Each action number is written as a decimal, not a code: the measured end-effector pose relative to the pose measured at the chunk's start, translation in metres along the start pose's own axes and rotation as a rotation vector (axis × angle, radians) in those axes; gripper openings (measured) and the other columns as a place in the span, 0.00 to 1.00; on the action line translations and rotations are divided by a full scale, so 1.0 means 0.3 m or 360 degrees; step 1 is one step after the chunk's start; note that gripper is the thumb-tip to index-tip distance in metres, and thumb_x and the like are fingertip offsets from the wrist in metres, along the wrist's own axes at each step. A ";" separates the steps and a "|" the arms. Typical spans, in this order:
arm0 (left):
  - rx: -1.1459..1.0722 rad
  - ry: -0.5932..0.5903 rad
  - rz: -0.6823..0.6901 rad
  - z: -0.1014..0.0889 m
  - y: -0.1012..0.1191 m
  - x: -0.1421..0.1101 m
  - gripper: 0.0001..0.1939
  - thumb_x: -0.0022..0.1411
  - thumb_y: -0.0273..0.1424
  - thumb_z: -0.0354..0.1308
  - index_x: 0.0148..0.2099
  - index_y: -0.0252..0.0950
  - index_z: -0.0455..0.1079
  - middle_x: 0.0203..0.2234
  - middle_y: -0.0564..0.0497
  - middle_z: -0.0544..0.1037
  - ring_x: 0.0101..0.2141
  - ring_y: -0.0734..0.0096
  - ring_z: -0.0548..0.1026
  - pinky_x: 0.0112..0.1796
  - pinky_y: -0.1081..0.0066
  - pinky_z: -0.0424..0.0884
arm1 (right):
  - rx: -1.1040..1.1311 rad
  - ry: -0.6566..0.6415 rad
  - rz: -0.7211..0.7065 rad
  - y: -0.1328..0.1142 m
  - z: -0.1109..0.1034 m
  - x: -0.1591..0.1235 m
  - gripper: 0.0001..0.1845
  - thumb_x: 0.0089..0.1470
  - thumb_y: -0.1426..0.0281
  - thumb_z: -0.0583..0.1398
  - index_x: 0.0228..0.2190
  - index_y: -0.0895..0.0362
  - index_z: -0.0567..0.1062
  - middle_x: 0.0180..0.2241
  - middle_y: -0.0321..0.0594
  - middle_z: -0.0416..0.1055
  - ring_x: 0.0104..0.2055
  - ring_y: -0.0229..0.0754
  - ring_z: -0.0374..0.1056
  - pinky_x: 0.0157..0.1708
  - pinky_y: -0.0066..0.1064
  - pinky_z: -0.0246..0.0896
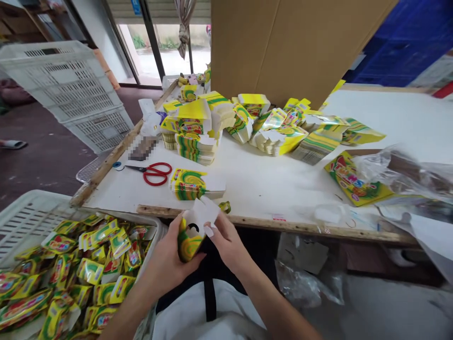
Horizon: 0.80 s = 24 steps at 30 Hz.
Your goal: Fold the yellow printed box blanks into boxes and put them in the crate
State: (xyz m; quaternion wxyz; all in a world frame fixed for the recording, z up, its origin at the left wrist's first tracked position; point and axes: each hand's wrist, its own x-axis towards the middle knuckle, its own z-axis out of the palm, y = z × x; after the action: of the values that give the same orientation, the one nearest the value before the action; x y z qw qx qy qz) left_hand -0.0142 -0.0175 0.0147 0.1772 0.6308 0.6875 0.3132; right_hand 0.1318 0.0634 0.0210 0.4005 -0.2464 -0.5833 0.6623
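My left hand [173, 255] is wrapped round a small yellow and green carton [190, 243], held over my lap near the table edge. Its top stands open, with white flaps spread upward and a dark round shape inside. The fingers of my right hand [226, 238] pinch a white flap on the carton's right side. Just beyond, a stack of flat cartons [189, 185] lies on the table. Red-handled scissors [155, 174] rest to the left of that stack.
More carton stacks [196, 148] and loose bundles [279, 137] spread across the table [255, 189]. A white crate [31, 203] full of filled cartons stands at my left. Behind it are stacked crates [71, 80]. A display box [357, 182] with clear plastic lies right; a cardboard sheet [283, 47] rises behind.
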 end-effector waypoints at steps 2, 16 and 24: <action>0.0032 0.0026 0.0141 0.016 0.005 -0.006 0.43 0.53 0.35 0.63 0.65 0.39 0.44 0.53 0.36 0.70 0.48 0.47 0.75 0.43 0.55 0.74 | 0.0442 -0.0202 0.0339 0.021 0.009 0.008 0.27 0.57 0.56 0.59 0.54 0.54 0.68 0.55 0.46 0.68 0.58 0.52 0.63 0.59 0.48 0.56; -0.0151 0.0023 -0.0052 0.009 0.006 0.009 0.38 0.48 0.24 0.59 0.59 0.36 0.45 0.50 0.35 0.67 0.49 0.52 0.73 0.44 0.56 0.73 | -0.0709 -0.0424 -0.0296 0.050 -0.011 -0.010 0.27 0.55 0.81 0.52 0.52 0.48 0.72 0.64 0.43 0.56 0.63 0.44 0.57 0.59 0.41 0.57; 0.0006 -0.0031 -0.0160 -0.051 0.016 0.013 0.36 0.48 0.28 0.62 0.57 0.38 0.51 0.44 0.42 0.75 0.44 0.53 0.76 0.43 0.56 0.73 | -0.0950 -0.0739 -0.0248 0.046 -0.067 0.018 0.29 0.52 0.86 0.52 0.52 0.53 0.71 0.64 0.48 0.53 0.65 0.50 0.52 0.58 0.46 0.59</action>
State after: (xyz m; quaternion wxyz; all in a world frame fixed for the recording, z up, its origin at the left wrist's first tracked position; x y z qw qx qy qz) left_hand -0.0211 -0.0167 0.0298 0.1980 0.5989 0.7171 0.2966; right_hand 0.1413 0.0792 0.0044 0.2175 -0.1505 -0.8427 0.4690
